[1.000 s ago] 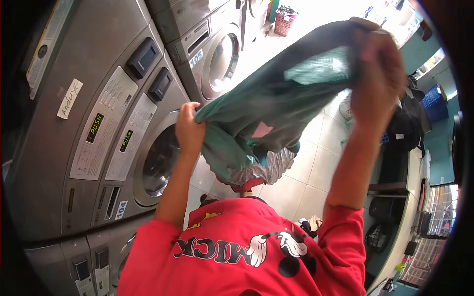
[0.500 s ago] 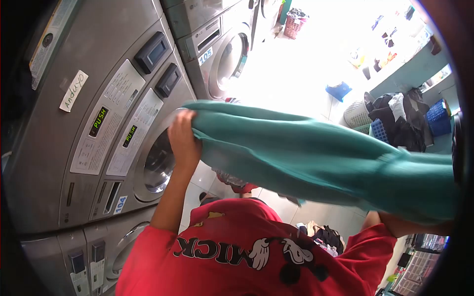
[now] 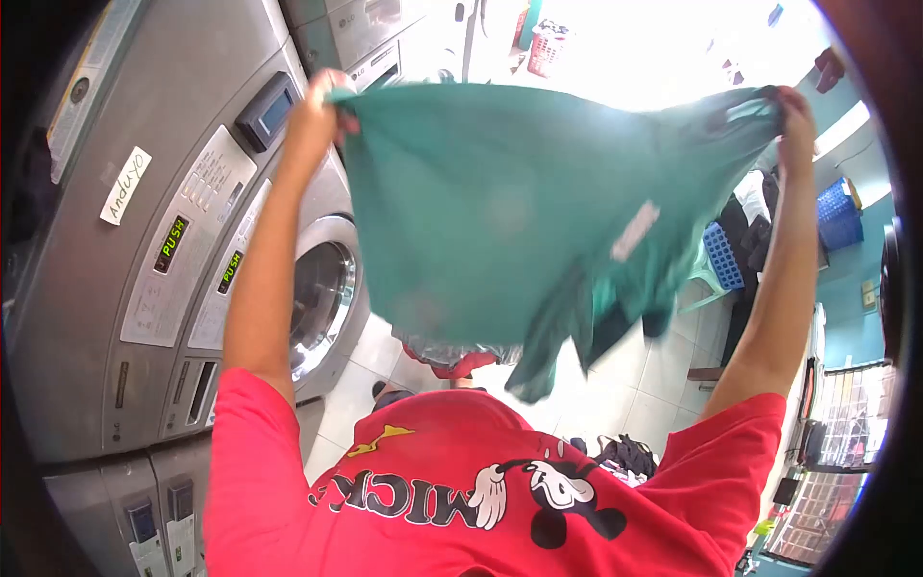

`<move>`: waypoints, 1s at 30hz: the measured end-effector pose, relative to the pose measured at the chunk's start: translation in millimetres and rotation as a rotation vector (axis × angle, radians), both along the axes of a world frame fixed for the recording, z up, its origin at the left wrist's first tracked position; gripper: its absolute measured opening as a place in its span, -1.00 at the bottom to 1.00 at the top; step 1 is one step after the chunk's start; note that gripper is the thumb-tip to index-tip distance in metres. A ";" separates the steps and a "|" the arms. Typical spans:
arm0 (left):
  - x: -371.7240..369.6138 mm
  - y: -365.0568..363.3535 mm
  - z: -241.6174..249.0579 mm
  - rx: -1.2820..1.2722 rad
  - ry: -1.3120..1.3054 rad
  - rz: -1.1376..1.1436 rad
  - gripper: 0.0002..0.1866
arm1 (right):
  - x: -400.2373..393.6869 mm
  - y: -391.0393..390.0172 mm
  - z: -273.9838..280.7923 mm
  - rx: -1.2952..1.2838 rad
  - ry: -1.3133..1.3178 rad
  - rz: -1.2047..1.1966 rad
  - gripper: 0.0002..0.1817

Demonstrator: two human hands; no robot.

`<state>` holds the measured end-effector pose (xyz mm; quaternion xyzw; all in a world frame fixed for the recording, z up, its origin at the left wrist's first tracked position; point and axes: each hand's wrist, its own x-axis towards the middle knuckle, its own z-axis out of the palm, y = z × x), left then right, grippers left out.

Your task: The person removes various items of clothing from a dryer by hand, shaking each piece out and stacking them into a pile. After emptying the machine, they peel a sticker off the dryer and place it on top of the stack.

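A green shirt (image 3: 481, 192) is stretched out in the air in front of my chest. My left hand (image 3: 320, 117) pinches one upper corner of it, close to the stacked washing machines. At the opposite end, my right hand (image 3: 795, 135) grips the bunched cloth, with both arms raised and spread. A pale label or patch shows on the cloth towards the right. Loose folds, perhaps a sleeve, hang from its lower right side. The fingers of both hands are partly hidden by the fabric.
Grey stacked machines (image 3: 77, 317) with a round glass door (image 3: 322, 293) stand on my left. A pink laundry basket (image 3: 547, 48) is at the back. Clothes lie in a pile (image 3: 630, 460) on the tiled floor. Blue baskets (image 3: 838, 213) and dark laundry are at the right.
Both hands have risen, and the shirt has gone from a long, folded stretch to a wide, spread sheet. My right hand, hidden before behind the cloth, now shows at its right corner.
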<state>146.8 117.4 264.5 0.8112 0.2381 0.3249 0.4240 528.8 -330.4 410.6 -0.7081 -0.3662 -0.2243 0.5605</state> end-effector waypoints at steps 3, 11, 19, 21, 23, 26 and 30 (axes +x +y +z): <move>-14.1 -10.1 75.3 0.149 -0.226 0.077 -0.77 | -28.0 -26.3 54.5 0.154 0.017 0.082 -0.73; -69.1 -42.2 -18.4 0.588 -0.116 0.045 -0.73 | -128.2 -63.4 -116.8 0.122 0.365 -0.089 -0.82; -144.1 -104.0 -274.6 0.374 0.474 -0.057 -0.69 | -240.0 -102.0 -388.3 -0.002 0.794 -0.197 -0.86; -179.3 -136.2 -326.6 0.224 0.739 -0.109 -0.68 | -265.4 -135.1 -466.5 -0.213 1.019 -0.353 -0.84; -221.3 -159.9 -377.4 0.113 1.108 -0.177 -0.61 | -290.3 -133.4 -486.7 -0.480 1.166 -0.511 -0.80; -262.1 -158.5 -375.9 -0.265 1.236 -0.333 -0.63 | -264.6 -105.2 -481.2 -0.332 1.053 -0.344 -0.79; -306.3 -137.4 -394.2 -0.317 1.025 -0.080 -0.68 | -201.5 29.6 -368.1 -0.207 0.725 -0.151 -0.87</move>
